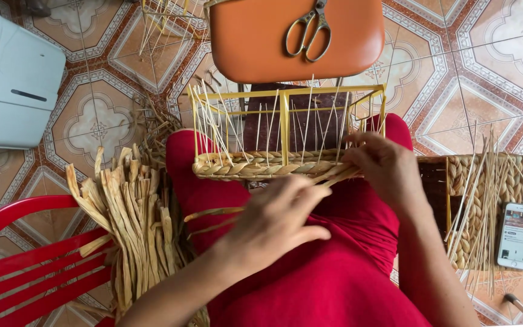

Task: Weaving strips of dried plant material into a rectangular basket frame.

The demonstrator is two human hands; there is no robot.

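Head view: left hand point(273, 221) pinches flat straw strands point(328, 177) at the woven band of the yellow wire basket frame point(286, 130) resting on the lap. Right hand point(385, 166) closed on the frame's right end, gripping the weave. Scissors point(309, 30) lie on the orange stool point(249, 36) beyond.

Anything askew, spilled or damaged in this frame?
Nothing broken. Loose fibre scraps lie scattered on the tiled floor beside the half-woven basket frame, and scissors rest unsecured on the orange stool. Both hands, left hand and right hand, pinch weaving strands.
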